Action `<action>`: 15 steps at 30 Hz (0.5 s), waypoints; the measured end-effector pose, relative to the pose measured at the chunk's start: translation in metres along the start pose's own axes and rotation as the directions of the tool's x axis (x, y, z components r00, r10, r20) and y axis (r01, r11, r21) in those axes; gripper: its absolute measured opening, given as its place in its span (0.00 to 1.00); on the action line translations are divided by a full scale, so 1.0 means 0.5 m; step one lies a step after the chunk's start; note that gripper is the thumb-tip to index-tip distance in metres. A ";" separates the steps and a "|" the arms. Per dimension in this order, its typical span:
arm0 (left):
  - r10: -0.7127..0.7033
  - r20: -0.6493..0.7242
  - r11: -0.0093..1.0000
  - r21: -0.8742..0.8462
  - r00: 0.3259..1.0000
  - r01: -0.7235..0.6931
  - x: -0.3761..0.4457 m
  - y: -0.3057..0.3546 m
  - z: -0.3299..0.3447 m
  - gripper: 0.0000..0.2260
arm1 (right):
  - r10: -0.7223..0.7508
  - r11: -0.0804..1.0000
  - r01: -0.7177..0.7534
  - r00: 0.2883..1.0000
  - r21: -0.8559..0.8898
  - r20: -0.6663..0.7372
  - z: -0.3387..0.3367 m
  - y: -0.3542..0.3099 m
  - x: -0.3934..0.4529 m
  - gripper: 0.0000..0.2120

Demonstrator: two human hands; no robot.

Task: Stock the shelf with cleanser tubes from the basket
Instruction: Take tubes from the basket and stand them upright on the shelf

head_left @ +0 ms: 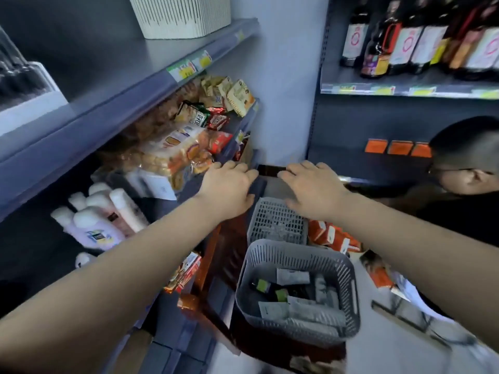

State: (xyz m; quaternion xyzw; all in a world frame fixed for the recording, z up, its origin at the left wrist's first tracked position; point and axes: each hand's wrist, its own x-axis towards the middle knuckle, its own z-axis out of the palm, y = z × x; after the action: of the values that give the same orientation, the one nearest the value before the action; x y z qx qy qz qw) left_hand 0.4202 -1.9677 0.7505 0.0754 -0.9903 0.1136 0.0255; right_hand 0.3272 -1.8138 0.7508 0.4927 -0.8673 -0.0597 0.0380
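A grey slotted basket point(348, 273) sits low in the middle, holding several cleanser tubes point(293, 276), some white and some dark with green labels. Beyond it stands a second grey basket point(275, 222), seemingly with nothing in it. My left hand point(228, 188) and my right hand point(313, 184) reach forward above the far basket, fingers spread and straight, holding nothing. To the left, a lower shelf carries pink and white bottles point(100, 214). The picture is blurred by motion.
The left shelving point(129, 85) holds snack packets and biscuits point(189, 141). Dark sauce bottles point(410, 36) line the upper right shelf. Another person point(464, 168) crouches at the right. Orange packets point(332, 236) lie on the floor beside the far basket.
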 end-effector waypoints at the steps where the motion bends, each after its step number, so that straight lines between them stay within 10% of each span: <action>1: 0.015 0.019 1.000 -0.016 1.000 -0.014 0.007 0.009 0.022 0.22 | 0.014 1.000 -0.015 1.000 0.017 0.023 0.025 0.005 -0.003 0.25; 15: 0.186 0.459 0.944 -0.329 0.869 -0.028 0.046 0.178 0.439 0.11 | 0.047 0.923 -0.225 0.870 0.311 0.491 0.466 0.062 -0.042 0.26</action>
State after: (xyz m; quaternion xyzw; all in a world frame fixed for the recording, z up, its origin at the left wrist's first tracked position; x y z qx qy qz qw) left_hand 0.3762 -1.9355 0.5188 0.0407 -0.9730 -0.0652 -0.2176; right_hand 0.2824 -1.7646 0.5244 0.3981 -0.8790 -0.0166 -0.2618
